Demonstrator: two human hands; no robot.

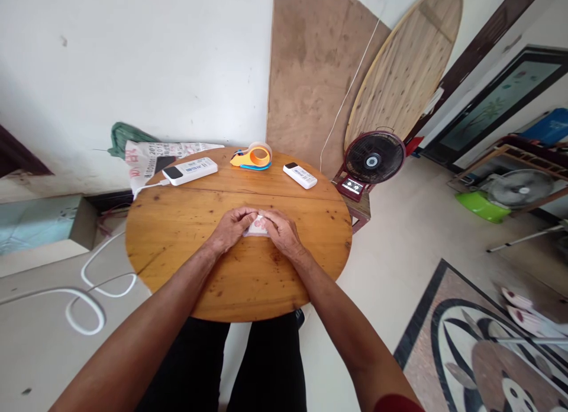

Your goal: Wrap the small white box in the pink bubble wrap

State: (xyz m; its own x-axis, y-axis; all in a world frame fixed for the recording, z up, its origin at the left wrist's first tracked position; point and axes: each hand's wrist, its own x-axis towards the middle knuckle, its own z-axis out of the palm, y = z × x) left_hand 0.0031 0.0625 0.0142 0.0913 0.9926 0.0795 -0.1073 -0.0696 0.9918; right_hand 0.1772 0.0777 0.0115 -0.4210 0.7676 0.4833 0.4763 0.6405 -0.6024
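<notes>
A small white packet with reddish print lies low over the middle of the round wooden table. My left hand grips its left side, thumb on top and fingers curled behind. From the right, my right hand holds the same packet, its thumb pressed near the print. The two hands almost meet at the packet's far edge, and they hide much of it. Whether it touches the tabletop I cannot tell.
Along the table's far side are a white power bank with a cable, an orange and blue tape dispenser and a second white power bank. A dark red fan stands to the right on a stool. White cable loops across the floor at left.
</notes>
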